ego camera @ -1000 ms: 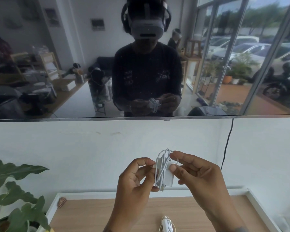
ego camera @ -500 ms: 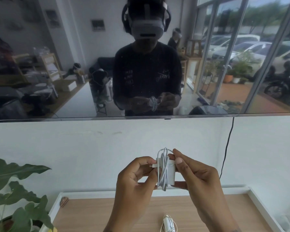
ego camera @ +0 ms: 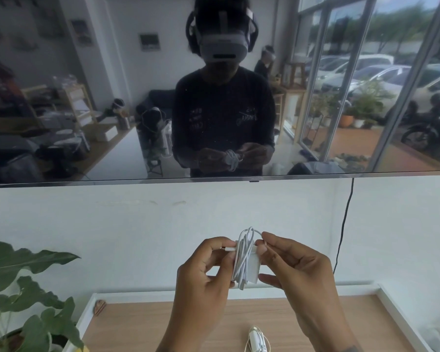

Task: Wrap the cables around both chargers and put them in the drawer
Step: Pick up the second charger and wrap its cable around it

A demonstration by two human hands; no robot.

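Above wooden tabletop [ego camera: 188, 323], both hands' fingers [ego camera: 215, 246] around cable-wrapped charger [ego camera: 250, 269].

A single head-worn wide-angle view looks forward and slightly down at a white wall, close in front. The dark television [ego camera: 87, 97] fills the frame's upper half above the wood-topped cabinet [ego camera: 137, 323], whose top sits just below the lens, cut off by the bottom edge.
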